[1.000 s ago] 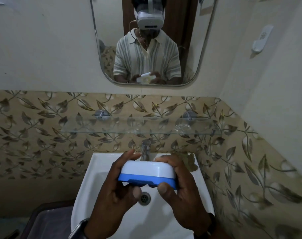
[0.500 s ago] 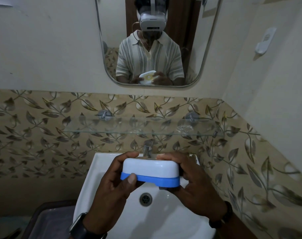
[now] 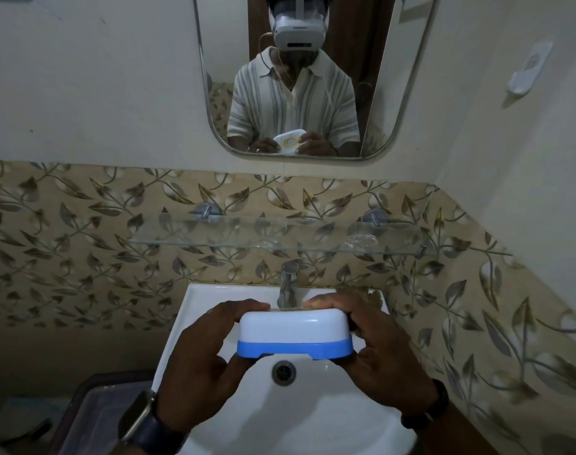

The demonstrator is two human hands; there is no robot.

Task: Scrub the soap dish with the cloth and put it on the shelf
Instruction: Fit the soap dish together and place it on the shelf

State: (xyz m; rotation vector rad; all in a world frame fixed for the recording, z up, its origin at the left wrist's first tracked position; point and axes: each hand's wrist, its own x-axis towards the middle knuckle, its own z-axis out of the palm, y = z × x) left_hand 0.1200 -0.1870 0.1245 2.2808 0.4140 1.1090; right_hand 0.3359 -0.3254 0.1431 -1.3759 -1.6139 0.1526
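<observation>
Two hands are gripping the soap dish (image 3: 295,333) over the sink (image 3: 313,418); the left hand (image 3: 201,366) is curling round its left end, fingers wrapping over the far top edge and thumb pressing near the blue base; the right hand (image 3: 378,349) is clasping the right end in the same way, fingertips showing on the far rim and thumb tucking in beneath the blue band. The dish is sitting level between them, white part above and blue base below; it is hanging clear of the basin, just above the drain (image 3: 283,372) and in front of the tap (image 3: 288,284), which is rising right behind its far edge. The glass shelf (image 3: 247,238) is running across the leaf-patterned tiles (image 3: 66,241) above the tap, well apart from the dish; a small clear object (image 3: 362,239) is resting near the shelf's right end, though I cannot tell what it is. A dark watch (image 3: 142,421) is wrapping the left wrist; a dark band (image 3: 428,412) is circling the right wrist. The mirror (image 3: 227,44) is reflecting the person in a striped shirt holding the dish in both hands, its far side showing pale with a yellowish patch. A white holder (image 3: 528,68) is clinging to the right-hand wall; a dark-rimmed container (image 3: 93,418) is standing beside the sink at the lower left.
</observation>
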